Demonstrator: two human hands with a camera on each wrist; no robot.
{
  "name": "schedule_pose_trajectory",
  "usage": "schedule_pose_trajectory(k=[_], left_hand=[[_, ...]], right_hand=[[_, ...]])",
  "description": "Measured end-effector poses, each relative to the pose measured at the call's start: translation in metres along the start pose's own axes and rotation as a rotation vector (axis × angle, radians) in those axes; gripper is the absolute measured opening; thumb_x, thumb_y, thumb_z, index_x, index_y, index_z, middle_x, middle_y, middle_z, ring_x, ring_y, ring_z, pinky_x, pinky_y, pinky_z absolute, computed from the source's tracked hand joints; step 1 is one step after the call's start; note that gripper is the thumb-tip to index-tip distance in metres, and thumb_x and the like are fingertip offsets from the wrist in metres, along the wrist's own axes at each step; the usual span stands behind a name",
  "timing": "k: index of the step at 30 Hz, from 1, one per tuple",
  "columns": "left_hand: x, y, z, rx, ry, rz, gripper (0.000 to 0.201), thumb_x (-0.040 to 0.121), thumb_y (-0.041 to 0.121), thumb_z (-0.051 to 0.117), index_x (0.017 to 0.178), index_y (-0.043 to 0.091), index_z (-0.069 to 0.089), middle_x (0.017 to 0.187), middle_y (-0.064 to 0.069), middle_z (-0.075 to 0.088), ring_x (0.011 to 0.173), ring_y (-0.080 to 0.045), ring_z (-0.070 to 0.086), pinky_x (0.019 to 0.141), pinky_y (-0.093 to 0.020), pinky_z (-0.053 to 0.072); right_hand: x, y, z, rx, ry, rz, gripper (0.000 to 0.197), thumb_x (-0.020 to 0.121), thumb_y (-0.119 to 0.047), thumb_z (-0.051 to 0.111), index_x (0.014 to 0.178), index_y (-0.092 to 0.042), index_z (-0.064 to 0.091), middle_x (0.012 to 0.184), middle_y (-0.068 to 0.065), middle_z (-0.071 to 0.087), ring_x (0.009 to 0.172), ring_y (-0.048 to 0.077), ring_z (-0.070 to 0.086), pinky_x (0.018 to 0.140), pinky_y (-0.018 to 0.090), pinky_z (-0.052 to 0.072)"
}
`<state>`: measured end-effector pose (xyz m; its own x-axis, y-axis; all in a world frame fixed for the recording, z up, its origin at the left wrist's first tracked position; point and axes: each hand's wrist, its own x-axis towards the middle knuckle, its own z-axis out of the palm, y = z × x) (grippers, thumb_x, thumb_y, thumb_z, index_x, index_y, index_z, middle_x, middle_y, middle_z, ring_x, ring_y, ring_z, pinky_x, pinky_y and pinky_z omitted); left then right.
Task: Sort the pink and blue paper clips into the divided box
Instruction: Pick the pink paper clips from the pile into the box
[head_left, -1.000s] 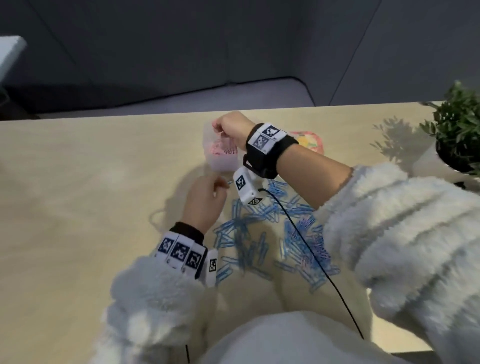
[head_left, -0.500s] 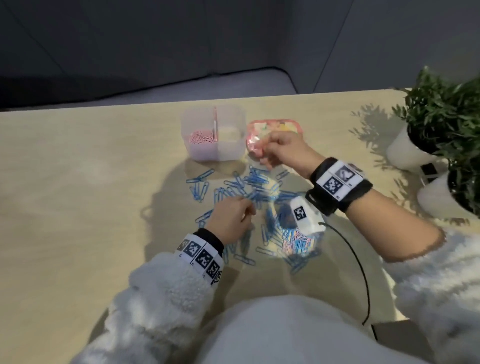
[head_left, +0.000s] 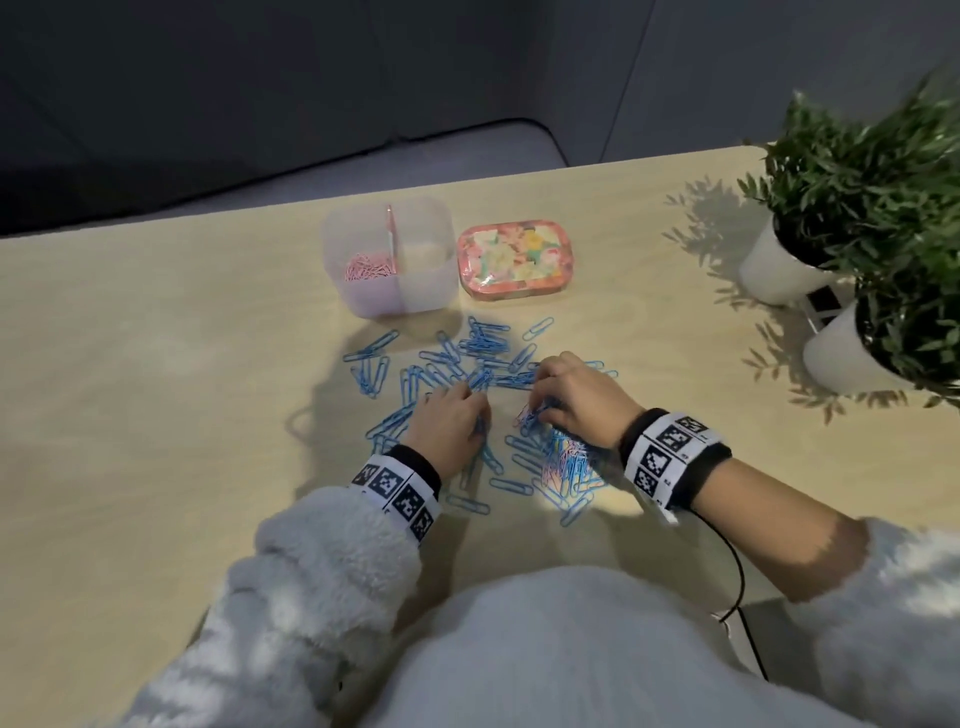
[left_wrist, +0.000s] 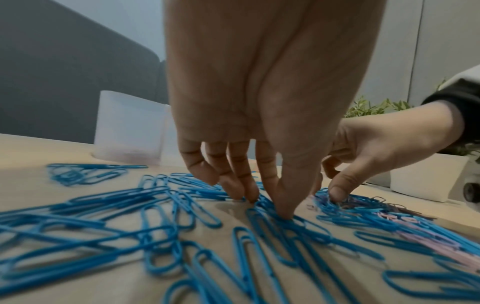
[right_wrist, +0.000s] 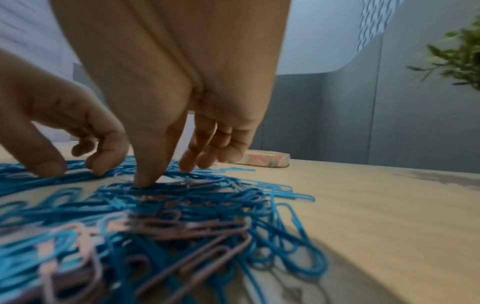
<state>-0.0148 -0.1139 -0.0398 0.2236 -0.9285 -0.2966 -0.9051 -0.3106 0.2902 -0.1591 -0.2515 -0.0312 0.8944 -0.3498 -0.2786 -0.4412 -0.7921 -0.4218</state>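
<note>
Pale wood-grain bench (head_left: 130, 389), matte, lit patchily.

Far left of the things: divided box (head_left: 415, 291), translucent frosted plastic, square with rounded corners, a thin pink divider upright across its middle. Left compartment holds a small heap of pink paper clips (head_left: 368, 267); right compartment looks bare of clips. The left wrist view shows only the box's cloudy wall, not its contents.

Just right of the box, apart from it: a low rounded tin (head_left: 515, 260), glossy floral print in pink and yellow. The right wrist view shows only its thin side edge.

Nearer the person: blue paper clips (head_left: 441, 364), coated wire loops, scattered flat and overlapping on the bench.

Left hand (head_left: 448, 426) palm down on the scatter; in the left wrist view its fingers (left_wrist: 235, 181) are slightly spread and bent, tips pressing clips against the wood, thumb tip down too. No clip lifted.

Right hand (head_left: 576, 397) beside it, the two hands near but apart. Its fingers (right_wrist: 153, 164) are spread, thumb tip pressed into a denser tangle; nothing pinched that I can make out. The right wrist view shows pink clips (right_wrist: 182, 226) mixed into that tangle, barely visible from the head.

Far right: two potted plants (head_left: 852, 208), smooth white pots, fine green leaves.

Fleecy white sleeves; chequered marker bands on both wrists.
</note>
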Motion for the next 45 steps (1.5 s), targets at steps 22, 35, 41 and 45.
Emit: schedule_pose_trajectory(k=[22, 35, 41, 45], left_hand=[[0.030, 0.022, 0.006, -0.117, 0.055, 0.034, 0.013, 0.089, 0.004, 0.046, 0.098, 0.003, 0.055, 0.105, -0.016, 0.058, 0.098, -0.031, 0.053, 0.083, -0.036, 0.041], [0.040, 0.025, -0.011, -0.733, -0.091, -0.209, 0.013, 0.091, 0.019, 0.046, 0.082, 0.010, 0.048, 0.072, 0.001, 0.047, 0.071, -0.017, 0.045, 0.060, -0.027, 0.034], [0.037, 0.031, 0.005, -0.334, -0.073, -0.098, 0.015, 0.086, 0.023, 0.059, 0.091, 0.009, 0.059, 0.091, -0.008, 0.062, 0.085, -0.024, 0.056, 0.071, -0.027, 0.036], [0.034, 0.025, 0.001, -0.353, -0.032, -0.094, 0.013, 0.089, 0.011, 0.051, 0.092, 0.002, 0.060, 0.099, -0.016, 0.062, 0.091, -0.030, 0.058, 0.071, -0.029, 0.038]], right_hand=[[0.007, 0.013, -0.005, -0.165, 0.046, -0.120, 0.013, 0.072, -0.009, 0.063, 0.076, -0.019, 0.071, 0.086, 0.007, 0.062, 0.084, 0.032, 0.055, 0.063, 0.038, 0.049], [-0.007, 0.036, -0.012, 0.657, 0.225, 0.310, 0.029, 0.088, 0.003, 0.046, 0.073, -0.018, 0.060, 0.066, 0.000, 0.058, 0.054, 0.006, 0.054, 0.054, 0.016, 0.043], [-0.001, 0.025, -0.001, 0.094, 0.040, 0.067, 0.012, 0.080, -0.011, 0.061, 0.090, -0.013, 0.069, 0.090, 0.007, 0.057, 0.093, 0.029, 0.059, 0.082, 0.038, 0.048], [0.000, 0.027, 0.001, 0.004, 0.047, 0.059, 0.009, 0.085, -0.015, 0.057, 0.086, -0.011, 0.064, 0.102, 0.012, 0.057, 0.094, 0.032, 0.059, 0.078, 0.042, 0.049]])
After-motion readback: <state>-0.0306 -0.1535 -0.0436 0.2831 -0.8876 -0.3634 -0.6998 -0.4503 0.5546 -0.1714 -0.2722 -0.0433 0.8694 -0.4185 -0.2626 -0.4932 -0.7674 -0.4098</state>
